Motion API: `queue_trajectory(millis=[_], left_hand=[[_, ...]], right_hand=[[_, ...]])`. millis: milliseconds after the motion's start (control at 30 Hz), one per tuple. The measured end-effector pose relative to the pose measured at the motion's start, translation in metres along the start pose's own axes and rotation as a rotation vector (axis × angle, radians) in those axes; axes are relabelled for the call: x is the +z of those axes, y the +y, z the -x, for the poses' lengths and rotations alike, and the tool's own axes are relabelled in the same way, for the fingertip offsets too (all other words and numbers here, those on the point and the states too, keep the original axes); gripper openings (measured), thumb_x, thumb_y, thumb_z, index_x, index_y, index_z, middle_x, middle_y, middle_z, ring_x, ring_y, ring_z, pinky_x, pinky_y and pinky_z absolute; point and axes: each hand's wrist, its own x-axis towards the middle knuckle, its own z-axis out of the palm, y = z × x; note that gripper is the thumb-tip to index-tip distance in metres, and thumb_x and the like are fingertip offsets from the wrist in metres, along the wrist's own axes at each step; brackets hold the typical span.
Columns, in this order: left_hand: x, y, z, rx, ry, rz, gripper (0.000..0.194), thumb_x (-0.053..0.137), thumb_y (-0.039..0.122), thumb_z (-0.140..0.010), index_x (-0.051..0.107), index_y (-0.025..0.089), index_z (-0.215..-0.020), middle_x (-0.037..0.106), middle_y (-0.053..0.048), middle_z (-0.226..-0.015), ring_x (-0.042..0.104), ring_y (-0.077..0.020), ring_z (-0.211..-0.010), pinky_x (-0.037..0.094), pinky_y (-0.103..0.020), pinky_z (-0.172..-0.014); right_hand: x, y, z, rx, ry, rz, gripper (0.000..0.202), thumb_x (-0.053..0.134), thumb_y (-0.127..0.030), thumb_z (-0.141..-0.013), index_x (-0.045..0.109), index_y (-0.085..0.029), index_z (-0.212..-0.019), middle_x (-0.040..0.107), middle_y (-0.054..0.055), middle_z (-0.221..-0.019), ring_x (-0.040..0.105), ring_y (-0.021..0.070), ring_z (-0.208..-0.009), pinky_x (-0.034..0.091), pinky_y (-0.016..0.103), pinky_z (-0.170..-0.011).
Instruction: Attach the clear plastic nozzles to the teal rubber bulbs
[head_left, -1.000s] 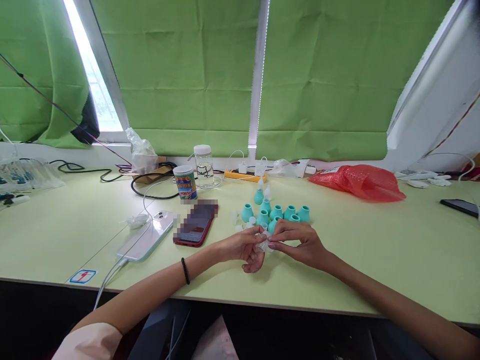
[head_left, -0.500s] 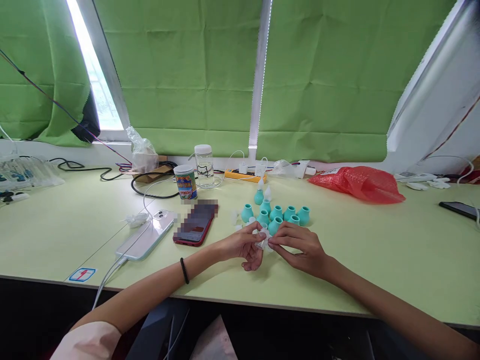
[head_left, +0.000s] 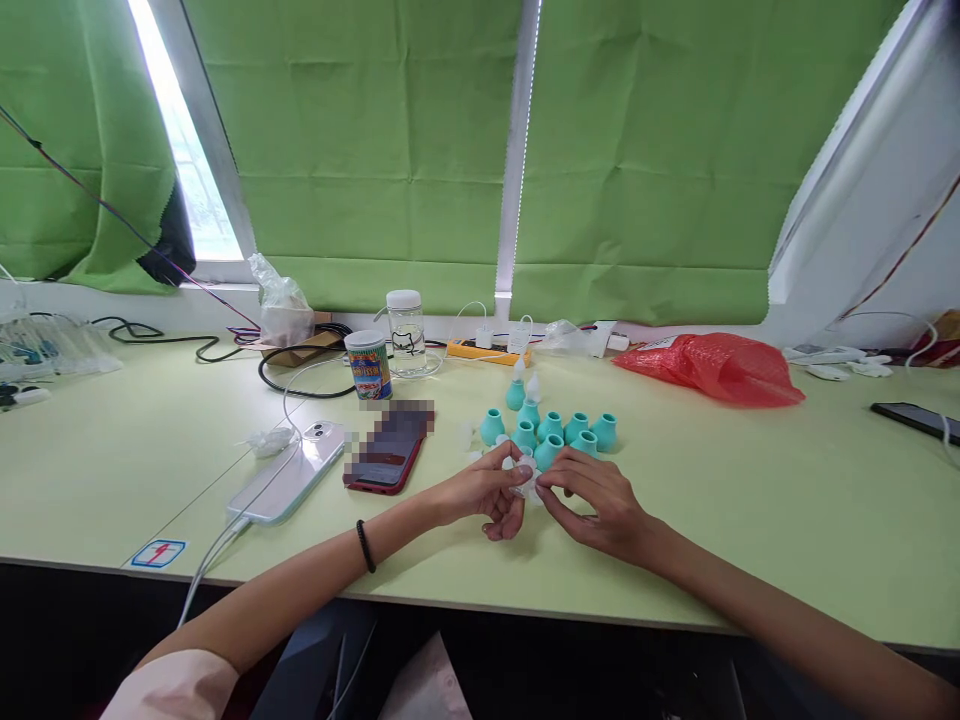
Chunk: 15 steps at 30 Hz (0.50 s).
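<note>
Clear plastic piece [head_left: 527, 482] between both hands, teal bulbs [head_left: 551, 431] just behind.

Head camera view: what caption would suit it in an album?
Both hands, left hand and right hand, pinch a small clear plastic piece beside teal bulbs on a pale green table.

A small clear plastic piece [head_left: 528, 482] is pinched between the fingertips of both hands and mostly hidden by them; its shape cannot be told. The screen of the dark red-cased phone [head_left: 386, 453] is blurred out. The label on the printed round tin [head_left: 369, 366] is too small to read. A black phone [head_left: 913, 420] at the desk's right edge is cut off by the frame.
</note>
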Motion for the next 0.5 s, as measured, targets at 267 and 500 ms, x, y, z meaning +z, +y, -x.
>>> queue_trajectory(millis=[267,500], left_hand=[[-0.0004,-0.0037,-0.0025,0.013,0.010,0.053,0.018,0.032,0.037,-0.081,0.021,0.022,-0.081,0.055,0.003,-0.044,0.042,-0.0110,-0.028,0.030,-0.016,-0.029],[0.0004,-0.0041,-0.0036,0.012,0.033,0.088,0.018,0.031,0.037,-0.081,0.021,0.022,-0.079,0.055,0.002,-0.043,0.041,-0.0116,-0.027,0.029,-0.016,-0.028]], right_hand=[[-0.0002,-0.0007,-0.0025,-0.034,0.038,0.023,0.014,0.052,-0.005,-0.067,0.052,-0.016,-0.075,0.052,0.001,-0.059,0.044,0.0111,-0.058,0.040,0.022,-0.051],[0.0018,-0.0003,-0.0006,-0.017,0.063,0.037,0.014,0.052,-0.005,-0.067,0.053,-0.017,-0.075,0.053,0.001,-0.058,0.045,0.0111,-0.057,0.041,0.023,-0.051]])
